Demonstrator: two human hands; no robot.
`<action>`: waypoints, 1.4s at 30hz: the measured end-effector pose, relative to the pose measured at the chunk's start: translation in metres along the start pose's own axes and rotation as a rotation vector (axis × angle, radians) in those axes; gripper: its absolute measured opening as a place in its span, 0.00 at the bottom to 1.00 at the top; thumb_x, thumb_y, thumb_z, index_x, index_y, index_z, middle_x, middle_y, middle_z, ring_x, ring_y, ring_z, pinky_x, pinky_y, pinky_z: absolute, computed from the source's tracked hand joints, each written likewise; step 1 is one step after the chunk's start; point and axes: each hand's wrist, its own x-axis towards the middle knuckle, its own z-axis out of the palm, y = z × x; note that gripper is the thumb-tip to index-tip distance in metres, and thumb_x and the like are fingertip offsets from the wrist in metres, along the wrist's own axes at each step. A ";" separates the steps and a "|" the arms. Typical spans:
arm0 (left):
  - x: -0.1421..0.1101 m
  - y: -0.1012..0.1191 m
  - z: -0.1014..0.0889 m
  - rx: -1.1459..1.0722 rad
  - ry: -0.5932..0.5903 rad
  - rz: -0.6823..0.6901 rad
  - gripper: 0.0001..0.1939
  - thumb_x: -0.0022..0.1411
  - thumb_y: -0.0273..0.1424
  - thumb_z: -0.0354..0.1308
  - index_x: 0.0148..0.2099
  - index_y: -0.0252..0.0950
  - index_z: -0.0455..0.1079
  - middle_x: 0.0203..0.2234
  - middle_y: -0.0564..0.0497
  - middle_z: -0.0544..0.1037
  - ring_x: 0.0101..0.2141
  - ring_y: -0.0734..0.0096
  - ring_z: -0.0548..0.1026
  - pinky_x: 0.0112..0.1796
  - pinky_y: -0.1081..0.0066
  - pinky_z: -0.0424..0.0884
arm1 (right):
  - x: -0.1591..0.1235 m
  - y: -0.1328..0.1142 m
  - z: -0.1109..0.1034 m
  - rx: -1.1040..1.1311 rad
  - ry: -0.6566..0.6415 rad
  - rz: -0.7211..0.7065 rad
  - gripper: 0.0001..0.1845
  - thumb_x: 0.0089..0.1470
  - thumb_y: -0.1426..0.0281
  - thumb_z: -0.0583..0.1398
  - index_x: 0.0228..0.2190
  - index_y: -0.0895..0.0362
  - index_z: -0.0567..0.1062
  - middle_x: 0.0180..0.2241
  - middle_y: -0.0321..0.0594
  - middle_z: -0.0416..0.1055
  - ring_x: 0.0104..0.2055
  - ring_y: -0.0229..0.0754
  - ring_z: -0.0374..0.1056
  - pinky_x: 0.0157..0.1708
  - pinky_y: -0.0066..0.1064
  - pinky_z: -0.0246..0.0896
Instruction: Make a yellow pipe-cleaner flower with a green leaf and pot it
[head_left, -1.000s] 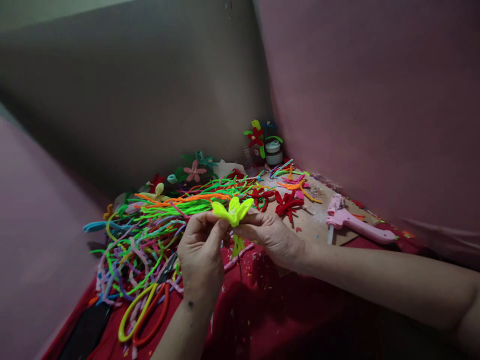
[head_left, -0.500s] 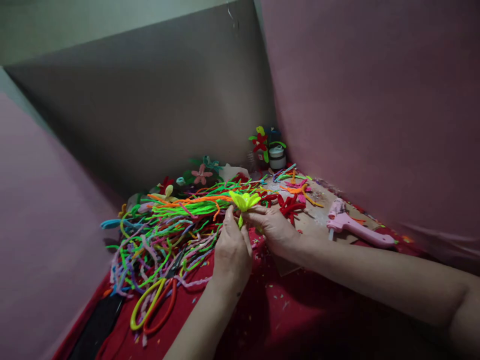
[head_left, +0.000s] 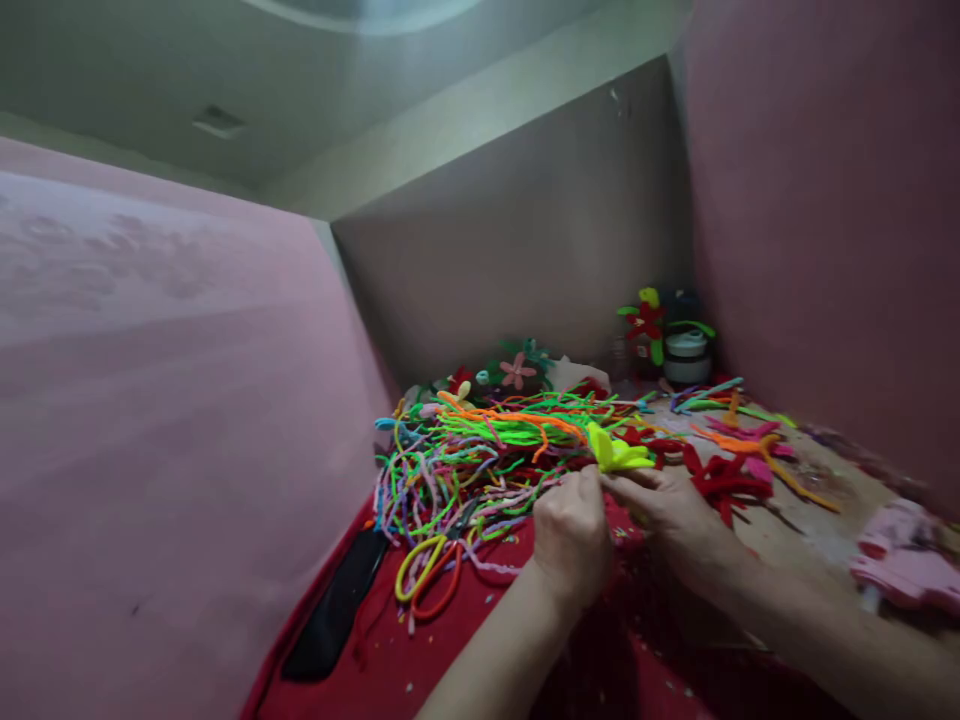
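A bright yellow pipe-cleaner flower (head_left: 616,453) stands upright between my two hands. My left hand (head_left: 574,530) is closed in a fist just below the petals, on the flower's lower part, which the fingers hide. The thumb and fingers of my right hand (head_left: 679,515) pinch at the flower's base from the other side. Behind my left hand spreads a big heap of coloured pipe cleaners (head_left: 450,470). Red pipe-cleaner pieces (head_left: 724,482) lie just beyond my right hand.
Scissors with yellow and red handles (head_left: 427,575) lie at the heap's front, near a black phone-like object (head_left: 337,605). A pink glue gun (head_left: 904,560) rests at the right. Finished flowers (head_left: 517,371) and a lidded jar (head_left: 686,357) stand at the back, before the walls.
My view has swung left and up, so the scene sits further right and more ceiling shows. My left hand has closed into a tighter fist under the flower; both hands still hold it.
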 end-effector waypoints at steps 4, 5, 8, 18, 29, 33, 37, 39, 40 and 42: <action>0.000 0.001 -0.004 -0.183 -0.013 -0.113 0.09 0.55 0.24 0.49 0.37 0.35 0.69 0.27 0.43 0.74 0.30 0.61 0.72 0.33 0.65 0.65 | -0.004 -0.004 0.003 -0.052 -0.041 -0.033 0.12 0.34 0.65 0.70 0.24 0.56 0.80 0.22 0.36 0.71 0.28 0.40 0.64 0.38 0.34 0.60; 0.000 0.002 -0.005 -0.248 -0.015 -0.156 0.08 0.56 0.25 0.49 0.36 0.36 0.68 0.27 0.45 0.74 0.30 0.63 0.72 0.34 0.66 0.64 | -0.005 -0.003 0.003 -0.061 -0.024 -0.036 0.11 0.34 0.65 0.70 0.23 0.57 0.79 0.20 0.35 0.70 0.25 0.38 0.61 0.34 0.32 0.60; 0.002 0.005 -0.007 -0.471 -0.043 -0.312 0.05 0.57 0.28 0.49 0.32 0.37 0.66 0.22 0.51 0.70 0.23 0.71 0.68 0.29 0.71 0.64 | -0.005 0.002 0.000 -0.057 0.035 0.001 0.13 0.33 0.64 0.70 0.24 0.57 0.79 0.19 0.33 0.67 0.20 0.33 0.55 0.24 0.27 0.55; 0.007 -0.005 -0.011 -1.172 -0.264 -0.636 0.15 0.48 0.40 0.59 0.27 0.34 0.62 0.15 0.57 0.68 0.10 0.85 0.59 0.13 0.79 0.53 | 0.001 0.010 -0.005 0.097 -0.102 0.107 0.13 0.36 0.65 0.70 0.27 0.58 0.77 0.23 0.35 0.70 0.25 0.35 0.63 0.25 0.26 0.58; 0.007 -0.005 -0.010 -1.335 -0.361 -0.707 0.19 0.44 0.42 0.64 0.29 0.30 0.67 0.19 0.51 0.72 0.15 0.77 0.67 0.15 0.76 0.63 | -0.006 0.007 0.002 0.173 -0.040 0.131 0.12 0.35 0.68 0.70 0.26 0.57 0.78 0.23 0.35 0.72 0.20 0.33 0.60 0.19 0.25 0.53; 0.001 0.000 -0.005 -0.828 -0.114 -0.436 0.14 0.53 0.36 0.60 0.39 0.35 0.66 0.28 0.50 0.75 0.24 0.73 0.73 0.25 0.73 0.68 | -0.005 0.003 0.007 0.229 0.008 0.072 0.11 0.32 0.70 0.69 0.24 0.57 0.77 0.20 0.32 0.70 0.21 0.32 0.59 0.21 0.25 0.51; -0.003 -0.002 -0.002 -0.063 0.052 0.021 0.05 0.62 0.31 0.50 0.37 0.35 0.66 0.28 0.48 0.75 0.29 0.68 0.73 0.31 0.71 0.66 | -0.001 0.008 0.002 0.252 0.079 0.077 0.10 0.35 0.70 0.67 0.26 0.56 0.77 0.21 0.32 0.70 0.23 0.32 0.59 0.21 0.24 0.49; -0.003 -0.005 -0.001 0.171 0.042 0.132 0.08 0.63 0.28 0.46 0.37 0.34 0.66 0.26 0.47 0.74 0.28 0.67 0.73 0.28 0.71 0.64 | 0.000 0.011 -0.001 0.241 0.087 0.065 0.09 0.36 0.70 0.67 0.26 0.56 0.77 0.22 0.32 0.70 0.23 0.33 0.59 0.22 0.25 0.48; -0.003 -0.007 0.000 0.241 0.037 0.157 0.08 0.63 0.27 0.46 0.36 0.34 0.66 0.26 0.47 0.73 0.27 0.67 0.72 0.27 0.71 0.62 | 0.001 0.012 -0.003 0.228 0.087 0.053 0.10 0.36 0.69 0.67 0.26 0.56 0.77 0.22 0.32 0.71 0.23 0.33 0.59 0.22 0.25 0.48; -0.001 -0.008 0.000 0.228 0.027 0.172 0.09 0.63 0.26 0.46 0.35 0.34 0.67 0.25 0.48 0.72 0.26 0.68 0.71 0.27 0.71 0.61 | 0.001 0.013 -0.004 0.226 0.067 0.031 0.10 0.35 0.69 0.68 0.26 0.56 0.78 0.23 0.32 0.71 0.23 0.33 0.59 0.24 0.26 0.49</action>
